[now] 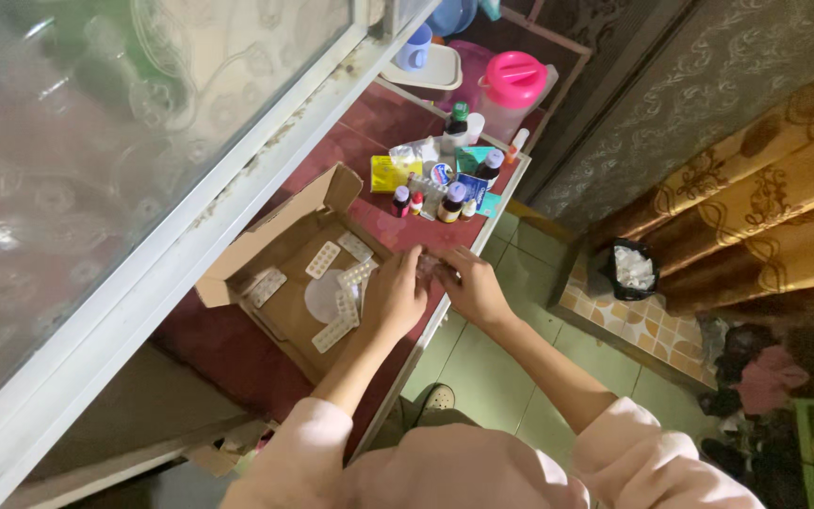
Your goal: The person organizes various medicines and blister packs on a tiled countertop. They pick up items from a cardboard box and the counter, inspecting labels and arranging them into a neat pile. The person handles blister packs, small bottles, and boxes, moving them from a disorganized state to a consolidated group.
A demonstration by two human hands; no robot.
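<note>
Head view: both hands meet at the front edge of the dark red shelf (237,358), just beside the open cardboard box (284,273). The left hand (396,294) and right hand (471,287) are closed together on something small and pale between the fingertips; what it is cannot be told. Working it well probably calls for staying over the shelf rather than past its edge. The box holds several white pill strips (336,332) lying flat and loose. Farther along the shelf stand small medicine bottles (452,203), and a pink-lidded jug (512,90) sits near the far end.
</note>
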